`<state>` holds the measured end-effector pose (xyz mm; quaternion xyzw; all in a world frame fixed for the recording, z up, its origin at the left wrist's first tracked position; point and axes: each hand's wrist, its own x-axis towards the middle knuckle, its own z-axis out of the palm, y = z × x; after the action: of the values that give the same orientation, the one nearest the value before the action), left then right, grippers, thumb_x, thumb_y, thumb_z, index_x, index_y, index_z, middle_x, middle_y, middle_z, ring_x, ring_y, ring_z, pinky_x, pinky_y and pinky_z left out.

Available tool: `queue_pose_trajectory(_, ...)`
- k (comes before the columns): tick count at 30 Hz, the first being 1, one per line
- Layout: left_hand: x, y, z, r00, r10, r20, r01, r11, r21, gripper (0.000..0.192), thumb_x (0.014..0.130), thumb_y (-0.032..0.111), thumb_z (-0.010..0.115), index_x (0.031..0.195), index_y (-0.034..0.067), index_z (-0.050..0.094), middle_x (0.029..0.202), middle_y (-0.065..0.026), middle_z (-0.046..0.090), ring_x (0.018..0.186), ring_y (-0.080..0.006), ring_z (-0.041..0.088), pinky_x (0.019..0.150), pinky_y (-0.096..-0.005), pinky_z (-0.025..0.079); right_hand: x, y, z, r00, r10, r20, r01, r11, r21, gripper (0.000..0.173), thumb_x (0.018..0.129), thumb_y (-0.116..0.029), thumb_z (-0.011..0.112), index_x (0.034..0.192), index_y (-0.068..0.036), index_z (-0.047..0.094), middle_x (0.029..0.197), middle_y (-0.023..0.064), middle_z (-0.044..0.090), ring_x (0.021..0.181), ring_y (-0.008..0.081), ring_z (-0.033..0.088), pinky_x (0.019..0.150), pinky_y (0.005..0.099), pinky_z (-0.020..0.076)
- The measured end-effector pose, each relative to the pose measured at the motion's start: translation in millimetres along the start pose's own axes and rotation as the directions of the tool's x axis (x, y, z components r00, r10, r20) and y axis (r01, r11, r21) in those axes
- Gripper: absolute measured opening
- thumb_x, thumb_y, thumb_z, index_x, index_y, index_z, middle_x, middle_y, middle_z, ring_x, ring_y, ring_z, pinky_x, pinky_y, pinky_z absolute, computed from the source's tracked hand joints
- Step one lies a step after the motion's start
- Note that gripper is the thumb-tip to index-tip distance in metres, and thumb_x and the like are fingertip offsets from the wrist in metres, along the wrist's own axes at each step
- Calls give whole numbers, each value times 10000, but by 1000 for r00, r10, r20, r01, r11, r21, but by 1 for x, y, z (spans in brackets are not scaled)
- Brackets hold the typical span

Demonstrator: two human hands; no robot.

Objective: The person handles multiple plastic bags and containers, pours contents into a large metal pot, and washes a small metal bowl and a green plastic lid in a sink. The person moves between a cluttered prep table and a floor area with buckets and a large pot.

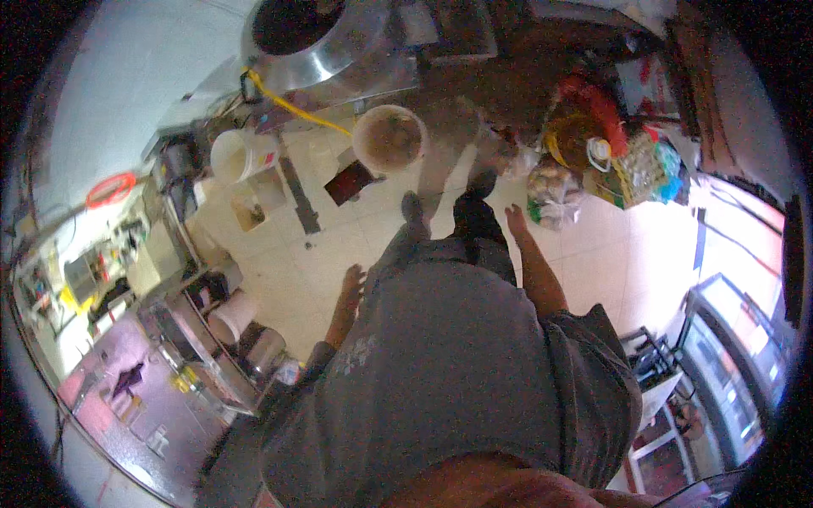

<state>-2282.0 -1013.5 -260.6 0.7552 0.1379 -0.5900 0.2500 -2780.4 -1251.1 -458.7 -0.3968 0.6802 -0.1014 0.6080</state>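
Observation:
My left hand (354,279) hangs at my side over the tiled floor, fingers somewhat apart and nothing in them. On the other side my right hand (516,218) also hangs free, its fingers spread slightly, just left of a clear plastic bag (554,193) with roundish contents. Ahead of my feet stands a white bucket (389,138) holding something brownish that I cannot make out. A second white bucket (234,157) seems tilted farther left. Between them a dark red flat object (349,183) lies on the floor.
A metal appliance with a round opening (317,66) stands ahead, a yellow hose or cable (298,112) running from it. Filled bags and a woven basket (638,168) crowd the right front. A pinkish table (120,381) is at left; a glass-fronted cabinet (724,374) at right.

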Motion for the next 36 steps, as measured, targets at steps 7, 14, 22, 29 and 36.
queue_pose_trajectory(7, -4, -113, -80, 990, -136, -48, 118, 957, -263, 591, 915, 436, 601, 1373, 84, 476, 1315, -152, 550, 1128, -284, 554, 887, -449, 489, -68, -90, 51, 839, 323, 438, -213, 935, -282, 662, 964, -479, 529, 1468, -70, 393, 1415, 113, 482, 1264, 247, 469, 1026, 365, 402)
queue_pose_trajectory(14, 12, -139, -82, 993, -112, -31, 83, 874, -478, 642, 889, 481, 613, 1390, 106, 468, 1327, -148, 544, 1078, -250, 565, 844, -418, 481, -59, -96, 94, 934, -4, 357, 77, 979, -191, 662, 950, -477, 558, 1453, -78, 400, 1387, 103, 501, 1212, 252, 493, 980, 378, 432)
queue_pose_trajectory(22, 32, -95, -77, 999, 26, -32, -41, 692, -721, 700, 859, 532, 626, 1409, 132, 458, 1341, -143, 537, 1021, -210, 577, 794, -384, 472, -71, -146, 93, 658, 496, 567, -143, 821, -552, 659, 942, -468, 576, 1449, -95, 383, 1384, 91, 487, 1149, 241, 515, 946, 374, 449)
queue_pose_trajectory(29, 97, -52, -104, 997, -68, 47, 82, 743, -665, 679, 869, 504, 629, 1400, 116, 462, 1317, -126, 546, 964, -197, 569, 760, -356, 462, -24, -217, 228, 690, 490, 532, -285, 860, -423, 658, 935, -459, 591, 1446, -109, 367, 1382, 81, 474, 1094, 231, 534, 916, 370, 464)
queue_pose_trajectory(36, 271, 105, -234, 977, 211, -21, -210, 948, -239, 706, 877, 560, 618, 1396, 105, 467, 1250, -95, 562, 1126, -250, 533, 898, -416, 477, 78, -286, 329, 943, 165, 288, -208, 970, 124, 665, 956, -380, 593, 1459, -62, 296, 1448, 167, 384, 1179, 320, 530, 946, 453, 464)
